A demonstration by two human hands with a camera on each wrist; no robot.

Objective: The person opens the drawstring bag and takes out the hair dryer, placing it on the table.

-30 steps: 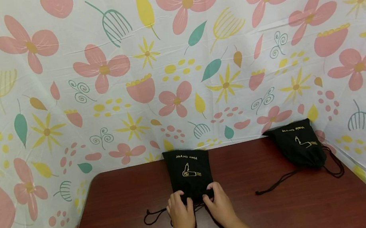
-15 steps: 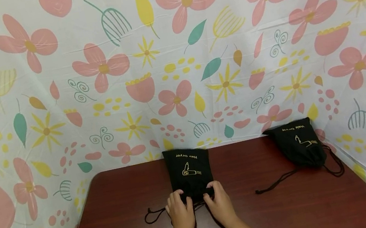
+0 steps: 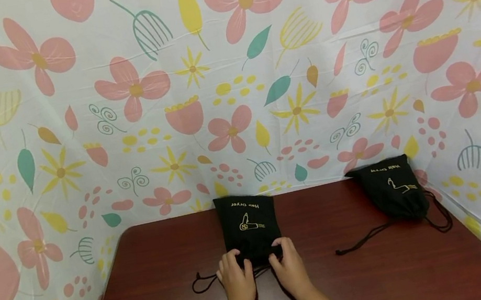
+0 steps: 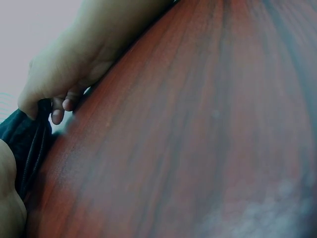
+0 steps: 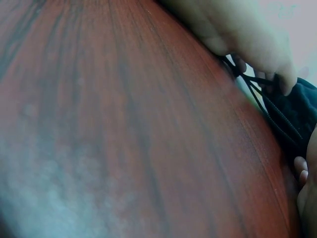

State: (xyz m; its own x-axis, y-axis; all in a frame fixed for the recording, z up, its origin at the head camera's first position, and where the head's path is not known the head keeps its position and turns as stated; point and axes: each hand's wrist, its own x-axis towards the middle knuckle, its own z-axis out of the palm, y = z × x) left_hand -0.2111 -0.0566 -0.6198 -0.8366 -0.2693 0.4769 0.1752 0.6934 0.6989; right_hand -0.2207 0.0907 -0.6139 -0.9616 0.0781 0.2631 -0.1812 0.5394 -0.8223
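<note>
A black drawstring pouch (image 3: 249, 223), printed "Hair Dryer" in gold with a dryer picture, lies flat at the back middle of the table. My left hand (image 3: 238, 284) pinches the left side of its gathered near end, and my right hand (image 3: 292, 273) pinches the right side. Black cord (image 3: 203, 285) loops out to the left of my left hand. In the right wrist view the cords (image 5: 257, 94) hang by the left hand's fingers. The left wrist view has the pouch cloth (image 4: 32, 136) stretched between both hands. Part of the pouch's near end is hidden behind my fingers.
A second black "Hair Dryer" pouch (image 3: 393, 193) lies at the table's back right corner, its mouth drawn together and cords trailing. The reddish-brown table (image 3: 160, 269) meets a floral-print cloth (image 3: 229, 83) at the back and sides.
My right hand has shifted very slightly to the right, and the cord loop on the left has crept a little toward my left hand. The pouches stay put.
</note>
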